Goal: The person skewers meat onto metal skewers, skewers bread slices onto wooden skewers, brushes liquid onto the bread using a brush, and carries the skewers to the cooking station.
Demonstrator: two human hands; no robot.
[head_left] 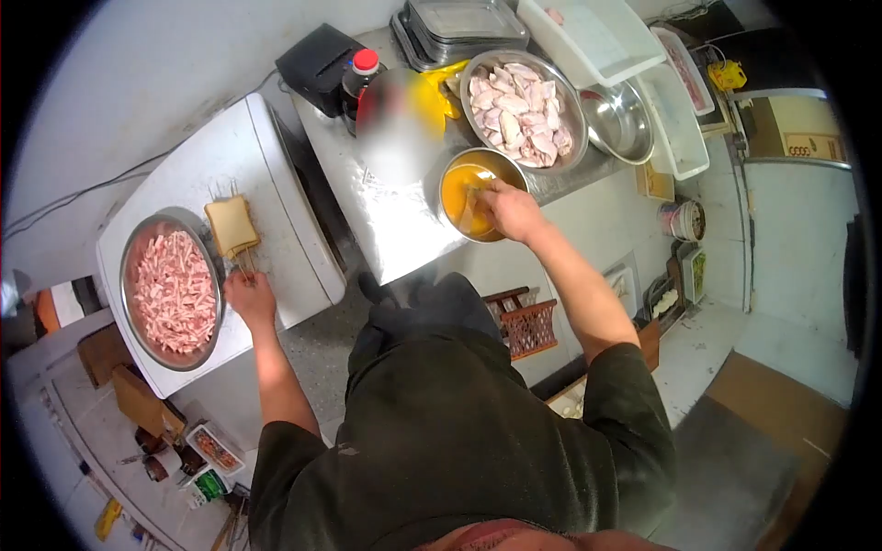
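My left hand (250,298) is closed around the lower ends of thin skewers. A square slice of bread (231,227) is threaded on them, and their tips poke out past its far edge. The bread is over the white freezer top, beside a steel bowl of cut raw meat strips (175,292). At the metal table's edge, my right hand (513,211) reaches into a steel pot (445,195) of yellow-orange liquid (457,184). Its fingers pinch what looks like a flat brush (474,211), dipped in the liquid. The fingers partly hide its handle.
Behind the pot stands a large bowl of raw chicken pieces (519,115), with an empty steel bowl (625,119) and white tubs (588,41) beside it. A red-capped bottle (365,62), a black box (317,69) and stacked trays (467,20) are at the back. A gap separates freezer (285,220) and table (395,248).
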